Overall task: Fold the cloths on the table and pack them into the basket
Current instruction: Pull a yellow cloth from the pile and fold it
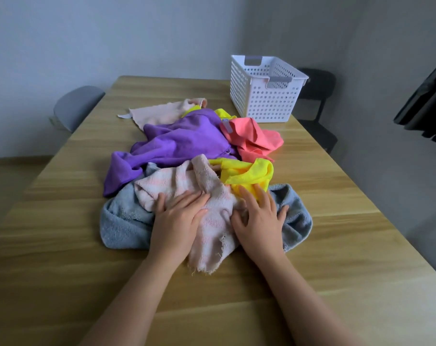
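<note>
The left hand [177, 218] lies flat with spread fingers on the striped cloth [177, 182], which tops the heap in the middle of the tabletop [62, 245]. The right hand [259, 216], also spread, rests across the striped cloth, yellow cloth [246, 171] and blue towel [122, 221]. The basket [266, 93] stands by the far right edge, apart from the heap.

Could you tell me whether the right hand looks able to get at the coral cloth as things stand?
Probably yes. The right hand rests flat, holding nothing, and the coral cloth lies exposed farther along the same side of the pile. Only the low yellow cloth sits between them.
</note>
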Available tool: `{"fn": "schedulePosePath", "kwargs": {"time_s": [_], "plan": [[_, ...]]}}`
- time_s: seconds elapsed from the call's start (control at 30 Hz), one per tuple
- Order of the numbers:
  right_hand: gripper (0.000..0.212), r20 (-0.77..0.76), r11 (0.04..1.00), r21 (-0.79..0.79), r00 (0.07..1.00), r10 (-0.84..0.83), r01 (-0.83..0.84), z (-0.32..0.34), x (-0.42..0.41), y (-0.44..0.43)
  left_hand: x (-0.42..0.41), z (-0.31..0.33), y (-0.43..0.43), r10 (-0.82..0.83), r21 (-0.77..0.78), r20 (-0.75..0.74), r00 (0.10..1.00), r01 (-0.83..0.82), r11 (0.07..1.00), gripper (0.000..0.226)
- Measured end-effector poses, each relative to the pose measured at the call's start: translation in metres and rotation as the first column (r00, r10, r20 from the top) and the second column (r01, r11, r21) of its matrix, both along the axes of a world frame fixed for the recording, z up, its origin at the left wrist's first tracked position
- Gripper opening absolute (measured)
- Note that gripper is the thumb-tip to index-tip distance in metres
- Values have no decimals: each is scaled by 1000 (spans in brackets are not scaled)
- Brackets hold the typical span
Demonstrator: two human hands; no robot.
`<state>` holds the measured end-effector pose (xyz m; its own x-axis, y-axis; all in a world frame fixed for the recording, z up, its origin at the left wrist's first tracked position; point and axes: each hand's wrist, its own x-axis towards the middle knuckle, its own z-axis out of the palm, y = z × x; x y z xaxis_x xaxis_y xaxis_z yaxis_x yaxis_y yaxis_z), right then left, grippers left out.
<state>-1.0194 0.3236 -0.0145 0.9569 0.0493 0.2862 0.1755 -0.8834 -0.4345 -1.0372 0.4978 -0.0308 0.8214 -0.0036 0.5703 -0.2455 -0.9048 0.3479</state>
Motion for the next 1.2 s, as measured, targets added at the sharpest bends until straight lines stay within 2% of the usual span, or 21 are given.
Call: {"fn": "schedulePosePath", "kwargs": {"time_s": [0.1, 0.3, 0.4, 0.47, 0.53, 0.63, 0.73, 0.8, 0.9, 0.97, 1.03, 1.17, 1.2], "plan": [[53, 0, 998, 68, 1000, 4, -3, 1, -4, 3, -4, 2, 1, -25, -42, 50, 998, 27, 999, 38], [29, 122, 988, 151, 992, 19, -38, 0, -6, 2, -7, 4, 2, -52, -76, 170, 984, 65, 995, 30], [26, 191, 981, 186, 982, 11, -47, 1, -5, 4, -6, 7, 0, -73, -115, 246, 967, 104, 988, 24], [32, 214, 973, 224, 977, 2, -51, 2, -9, 2, -10, 10, 1, -60, -171, 278, 959, 111, 979, 23], [39, 161, 974, 222, 987, -3, -34, 2, -11, -2, -16, 11, 6, 49, -245, 270, 962, 19, 969, 24], [34, 110, 991, 137, 994, -22, 6, -3, -9, -8, -21, 11, 7, 245, -302, 192, 950, -181, 936, 24], [27, 112, 980, 196, 994, -12, -10, -2, -8, -11, -23, 13, 5, 267, -257, 125, 956, -228, 939, 30], [23, 132, 955, 295, 991, -19, -21, 1, -8, -12, -24, 12, 2, 164, -171, 82, 983, -149, 974, 43], [5, 127, 938, 346, 992, -12, -33, 4, -7, -15, -21, 7, 0, -24, 75, -9, 1000, 24, 997, 59], [29, 118, 904, 427, 993, -30, -23, 7, -6, -15, -17, 5, 0, 10, 103, -29, 1000, -7, 995, 56], [38, 117, 861, 509, 991, -66, -3, 8, -5, -15, -14, 4, 2, 78, 70, 9, 997, -78, 994, 49], [5, 161, 834, 551, 984, -79, -23, 7, -3, -14, -12, 6, 3, 173, 61, 94, 980, -179, 982, 38], [4, 165, 813, 582, 983, -78, -33, 7, -3, -13, -12, 8, 3, 199, 35, 103, 975, -204, 978, 36]]}}
